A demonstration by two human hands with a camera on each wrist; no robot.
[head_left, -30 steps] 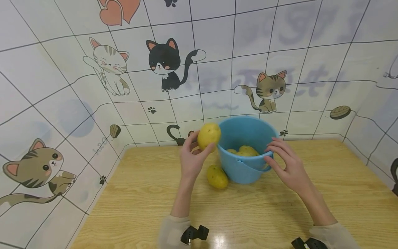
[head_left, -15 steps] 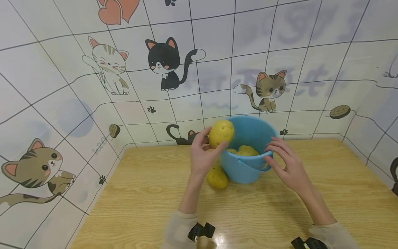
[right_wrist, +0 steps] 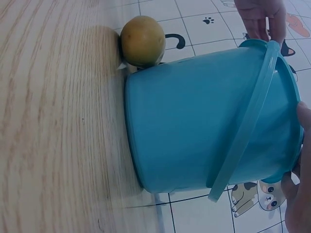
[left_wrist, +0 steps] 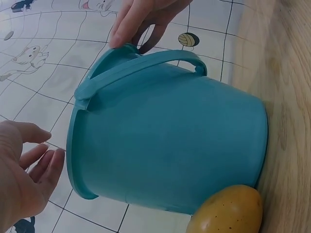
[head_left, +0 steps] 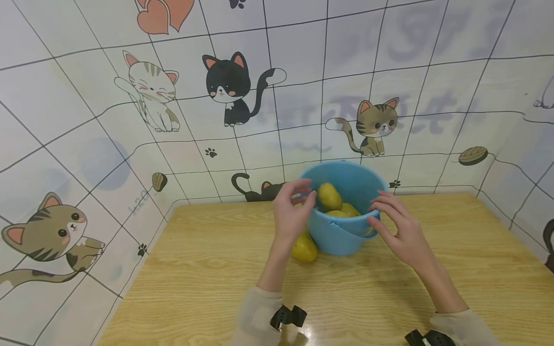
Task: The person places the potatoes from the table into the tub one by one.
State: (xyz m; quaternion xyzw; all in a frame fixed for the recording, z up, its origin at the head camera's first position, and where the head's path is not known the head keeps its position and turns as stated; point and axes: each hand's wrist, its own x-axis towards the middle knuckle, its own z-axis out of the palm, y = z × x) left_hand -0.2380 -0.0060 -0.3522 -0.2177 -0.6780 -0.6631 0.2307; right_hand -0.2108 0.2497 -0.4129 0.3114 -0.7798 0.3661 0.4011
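A blue bucket point(head_left: 339, 240) stands on the wooden table with several yellow potatoes point(head_left: 337, 213) inside. One potato point(head_left: 329, 196) sits higher than the others, near the bucket's left inner wall. At the left rim is my left hand point(head_left: 289, 214), its fingers relaxed and holding nothing; the left wrist view shows the gap between its thumb and fingers. My right hand point(head_left: 400, 230) pinches the right rim between thumb and fingers. Another potato point(head_left: 305, 249) lies on the table against the bucket's left side, partly hidden by my left wrist. The bucket's handle point(right_wrist: 248, 126) hangs down in front.
The wooden table point(head_left: 207, 278) runs back to a tiled-pattern wall point(head_left: 298, 96) printed with cartoon cats, close behind the bucket. Side walls rise at left and right. A small black device point(head_left: 287, 317) is strapped on each sleeve.
My left hand has carried a potato rightward over the bucket and let it go inside. My right hand has stayed on the rim, and the bucket has not moved.
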